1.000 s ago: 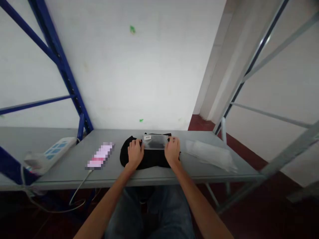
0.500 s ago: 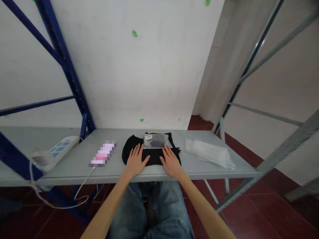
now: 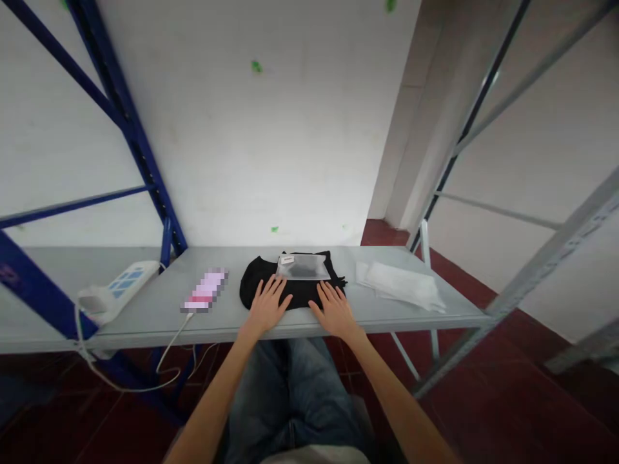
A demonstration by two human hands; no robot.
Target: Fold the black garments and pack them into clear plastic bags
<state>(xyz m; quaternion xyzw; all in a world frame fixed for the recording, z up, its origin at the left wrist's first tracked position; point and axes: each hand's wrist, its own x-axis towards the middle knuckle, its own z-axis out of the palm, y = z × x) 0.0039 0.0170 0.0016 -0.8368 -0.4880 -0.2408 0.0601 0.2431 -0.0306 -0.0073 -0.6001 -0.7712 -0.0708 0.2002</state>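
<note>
**Gray table (image 3: 223, 318) with a black cloth (image 3: 300, 295) at the middle**

The flat gray surface has a straight front edge and reaches back to the white wall (image 3: 271, 154). The black cloth lies spread near the middle, its outline uneven, rounded on the left and with loose strands on the right. To its left, well apart, a phone (image 3: 206, 290) lies at a slant, its pink screen blurred into blocks. A white cable (image 3: 175, 336) runs from its near end over the front edge. Farther left lies a white power strip (image 3: 126, 287) with blue socket panels, also slanted. Right of the cloth, whitish, see-through plastic bags (image 3: 401, 283) lie flat, overlapping.
</note>
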